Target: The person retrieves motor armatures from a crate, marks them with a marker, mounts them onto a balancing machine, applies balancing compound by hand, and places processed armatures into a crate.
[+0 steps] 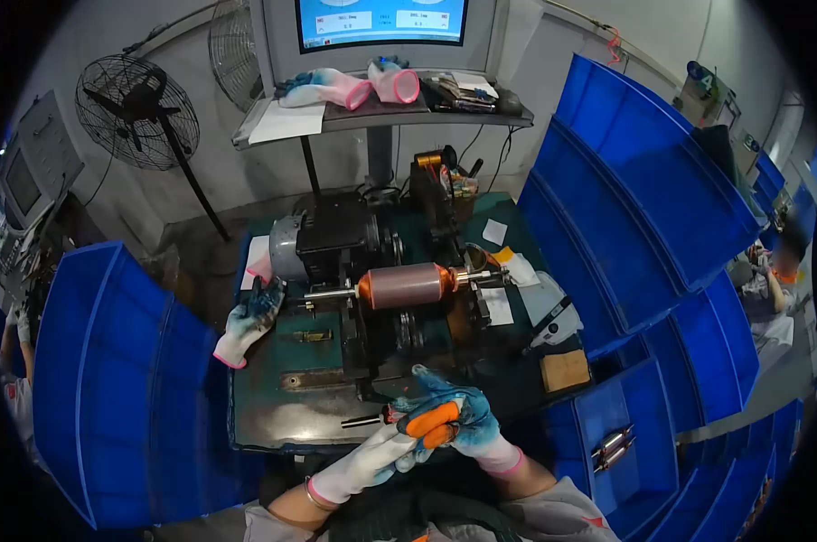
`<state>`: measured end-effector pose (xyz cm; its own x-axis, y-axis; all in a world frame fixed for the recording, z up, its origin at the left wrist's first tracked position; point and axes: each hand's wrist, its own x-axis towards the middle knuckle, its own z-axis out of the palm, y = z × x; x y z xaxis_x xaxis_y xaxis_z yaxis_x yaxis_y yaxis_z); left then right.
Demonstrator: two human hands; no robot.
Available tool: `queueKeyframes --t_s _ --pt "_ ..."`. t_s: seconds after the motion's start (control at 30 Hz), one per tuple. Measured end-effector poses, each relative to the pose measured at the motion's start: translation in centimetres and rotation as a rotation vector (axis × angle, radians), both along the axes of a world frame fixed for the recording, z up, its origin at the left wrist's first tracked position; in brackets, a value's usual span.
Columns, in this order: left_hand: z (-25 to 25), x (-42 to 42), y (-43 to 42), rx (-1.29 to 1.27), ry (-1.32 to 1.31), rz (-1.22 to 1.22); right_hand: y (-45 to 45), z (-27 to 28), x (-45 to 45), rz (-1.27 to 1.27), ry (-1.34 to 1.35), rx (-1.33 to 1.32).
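Observation:
Both my hands wear white gloves with blue palms and pink cuffs, and they meet near the bench's front edge. My left hand (pixel 386 453) is closed round an orange-handled tool (pixel 434 420), whose dark tip points left. Against the tool's right side rests my right hand (pixel 472 417), with some fingers stretched out. Beyond them, a rotor (pixel 407 286) with copper windings and a steel shaft lies across the supports of a machine (pixel 359 334). A black motor (pixel 336 230) stands behind it. A loose glove (pixel 248 323) lies to the left.
Blue bins (pixel 124 388) stand at the left, and more blue bins (pixel 643 190) at the right. Behind the bench are a shelf (pixel 372 119) with gloves, a monitor (pixel 381 20) and a fan (pixel 137 111). Other people (pixel 774 294) appear at both far edges.

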<state>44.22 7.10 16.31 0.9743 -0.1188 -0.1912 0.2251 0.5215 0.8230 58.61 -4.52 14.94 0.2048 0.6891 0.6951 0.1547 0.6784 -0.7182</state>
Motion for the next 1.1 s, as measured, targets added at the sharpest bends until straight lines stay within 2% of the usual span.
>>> queueKeyframes --t_s 0.03,0.07,0.1,0.13,0.17,0.2,0.23,0.27,0.3,0.37,0.4,0.43,0.47,0.5,0.57,0.6,0.63,0.67,0.7,0.77,0.8,0.87,0.9,0.97,1.0,1.03,1.07,1.1 --pt "0.3 0.0 0.1 0.065 -0.036 0.022 -0.2 -0.4 -0.4 -0.198 -0.081 0.031" --pt "0.9 0.4 0.6 0.269 -0.114 0.019 -0.1 0.2 -1.6 -0.298 0.054 -0.011" --pt "1.3 0.7 0.4 0.683 -0.329 0.19 -0.1 0.7 -2.8 -0.39 0.198 -0.047" --pt "1.9 1.0 -0.2 1.093 -0.542 0.364 0.6 0.3 -2.8 -0.435 0.093 0.048" --pt "3.2 1.5 -1.3 1.117 -0.475 0.484 1.0 1.3 -3.6 -0.524 0.022 0.0" --pt "1.3 1.5 -1.4 1.072 -0.586 0.412 1.4 2.5 -4.5 -0.613 -0.049 -0.048" --pt "-0.9 1.3 -1.6 1.025 -0.694 0.336 2.0 3.4 -4.3 -0.749 -0.251 0.019" --pt "-0.3 0.7 -2.3 0.719 -0.587 0.301 1.6 2.3 -4.3 -0.523 0.099 -0.034" --pt "-1.4 1.3 -1.5 0.647 -0.563 0.315 1.1 1.2 -4.3 -0.334 0.489 -0.039" --pt "0.0 2.0 -1.0 0.381 -0.558 0.619 0.3 1.5 -5.1 -0.335 0.286 -0.107" --pt "1.0 2.4 -1.2 0.353 -0.525 0.761 -0.1 1.6 -5.5 -0.336 0.183 -0.132" --pt "2.0 2.8 -1.4 0.328 -0.489 0.903 0.5 1.8 -6.6 -0.309 0.195 -0.099" --pt "1.6 3.3 -2.2 0.26 -0.627 0.856 1.1 2.0 -7.7 -0.281 0.207 -0.067" --pt "1.2 3.7 -2.9 0.186 -0.76 0.794 1.8 3.1 -7.2 -0.377 0.144 0.004" --pt "1.4 1.5 -3.4 0.797 -0.549 0.502 2.1 3.3 -7.1 -0.478 0.085 0.076" --pt "1.5 2.1 -2.6 0.894 -0.629 0.474 1.8 2.7 -7.4 -0.496 0.052 0.062" --pt "2.4 2.3 -2.9 0.849 -0.616 0.57 1.6 2.2 -7.6 -0.514 0.014 0.055" --pt "3.2 2.4 -3.3 0.801 -0.604 0.667 1.5 1.9 -8.1 -0.463 0.138 0.018" --pt "4.1 2.6 -3.6 0.753 -0.595 0.762 1.1 2.0 -7.6 -0.505 0.068 -0.025" --pt "0.7 2.2 -3.1 0.809 -0.838 0.616 -0.3 2.3 -6.3 -0.655 -0.19 -0.135" --pt "-0.3 1.6 -3.3 0.794 -0.825 0.527 -0.4 2.6 -5.4 -0.672 -0.227 -0.202" --pt "-1.9 0.5 -3.4 0.598 -0.354 0.797 0.2 4.8 -3.7 -0.421 0.168 -0.36" --pt "-1.9 0.1 -2.5 0.558 -0.274 0.702 -0.1 6.2 -2.9 -0.392 -0.177 -0.453" --pt "-1.7 -0.2 -1.7 0.495 -0.149 0.569 -1.3 6.2 -2.1 -0.506 -0.542 -0.459" --pt "-1.9 -0.4 -1.6 0.471 -0.102 0.535 -1.8 5.0 -2.3 -0.651 -0.669 -0.386" --pt "-0.2 -0.3 -1.2 0.747 -0.194 0.423 -1.8 4.6 -1.6 -0.649 -0.671 -0.39" --pt "0.9 -0.2 -0.7 1.02 -0.285 0.297 -1.7 4.3 -0.9 -0.483 -0.617 -0.424" --pt "0.7 0.2 0.0 0.903 -0.399 0.248 -1.7 4.3 -0.2 -0.315 -0.559 -0.456"
